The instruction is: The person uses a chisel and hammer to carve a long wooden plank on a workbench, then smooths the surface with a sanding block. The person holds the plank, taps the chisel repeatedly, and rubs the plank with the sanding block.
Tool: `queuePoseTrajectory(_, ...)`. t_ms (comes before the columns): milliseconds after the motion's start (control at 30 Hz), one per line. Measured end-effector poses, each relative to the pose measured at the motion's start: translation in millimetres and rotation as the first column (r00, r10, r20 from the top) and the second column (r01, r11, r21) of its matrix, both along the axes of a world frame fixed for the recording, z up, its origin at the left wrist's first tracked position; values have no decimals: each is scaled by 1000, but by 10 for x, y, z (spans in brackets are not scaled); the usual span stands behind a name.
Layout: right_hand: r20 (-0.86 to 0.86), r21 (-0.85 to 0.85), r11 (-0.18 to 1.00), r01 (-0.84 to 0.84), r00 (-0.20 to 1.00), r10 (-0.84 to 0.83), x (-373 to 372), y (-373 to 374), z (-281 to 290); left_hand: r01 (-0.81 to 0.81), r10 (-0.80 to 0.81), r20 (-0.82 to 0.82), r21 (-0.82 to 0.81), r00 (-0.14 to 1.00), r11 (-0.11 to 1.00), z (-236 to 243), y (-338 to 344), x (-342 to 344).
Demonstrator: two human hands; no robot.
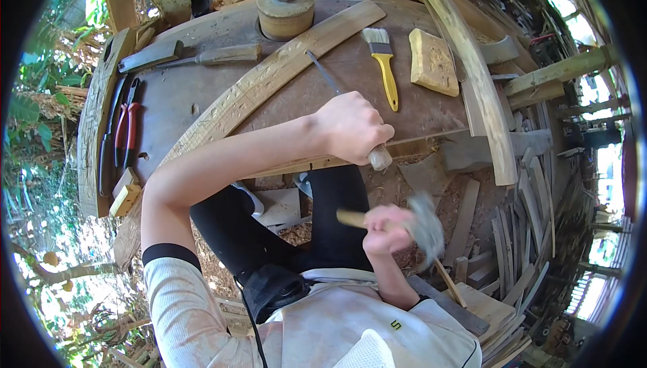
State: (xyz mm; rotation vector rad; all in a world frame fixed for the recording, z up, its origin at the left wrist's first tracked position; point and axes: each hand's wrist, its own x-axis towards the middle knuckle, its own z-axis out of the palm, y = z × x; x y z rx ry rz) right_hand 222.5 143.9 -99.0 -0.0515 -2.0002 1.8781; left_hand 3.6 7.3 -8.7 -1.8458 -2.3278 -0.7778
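My left hand (352,129) is closed round a chisel. Its thin metal blade (325,73) slants up and left to a long carved wooden board (269,81); the tip appears to meet the board's surface. The butt of the chisel's handle (380,158) sticks out below my fist. Lower and to the right, my right hand (388,228) grips a hammer by its short wooden handle (352,218). The hammer's grey head (426,229) is smeared by motion and stands apart from the chisel. Shallow cuts mark the board, which lies diagonally across the workbench (168,108).
A yellow-handled paintbrush (384,71) and a wooden block (433,63) lie to the right. Red-handled pliers (127,125) and a wooden-handled tool (229,55) lie on the left. A round wooden piece (286,12) stands at the back. A pale pole (472,71) crosses the right side.
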Motion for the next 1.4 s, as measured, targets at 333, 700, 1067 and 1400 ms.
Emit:
queuePoseTrajectory(333, 48, -177, 984, -28, 998, 37, -15, -87, 303, 2, -2, -3, 66, 1000, 998, -96, -36, -29)
queuePoseTrajectory(700, -70, -318, 946, 61, 994, -88, -7, -29, 390, 1, -7, 14, 339, 1000, 941, 153, -87, -104)
queuePoseTrajectory(1067, 222, -398, 916, -60, 962, 159, 37, 91, 392, -466, 198, 454, 614, 869, 637, 778, -533, -420)
queuePoseTrajectory(1400, 68, -315, 942, -113, 988, 141, 133, 101, 525, 64, -85, 53, 325, 995, 944, 339, -203, -117)
